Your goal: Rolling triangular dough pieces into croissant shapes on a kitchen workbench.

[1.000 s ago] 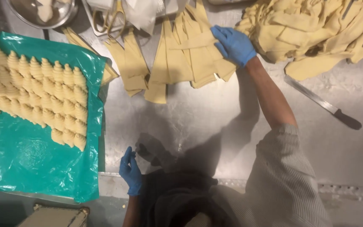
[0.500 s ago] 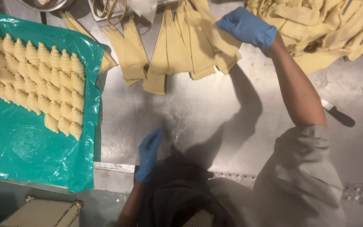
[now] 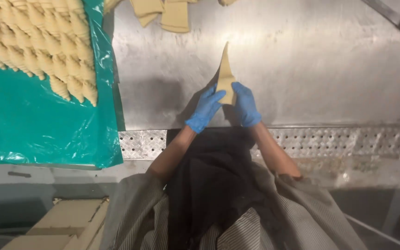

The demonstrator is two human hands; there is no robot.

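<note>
A steel worktop (image 3: 302,69) carries the work. Left of the dough triangle (image 3: 225,76) lies a green sheet (image 3: 38,125) bearing rolled pastries (image 3: 38,41). The left hand (image 3: 204,109) and right hand (image 3: 246,104) pinch the triangle's wide base, fingers closed on it. Dough appears soft, light and easily stretched; grip the base.
</note>
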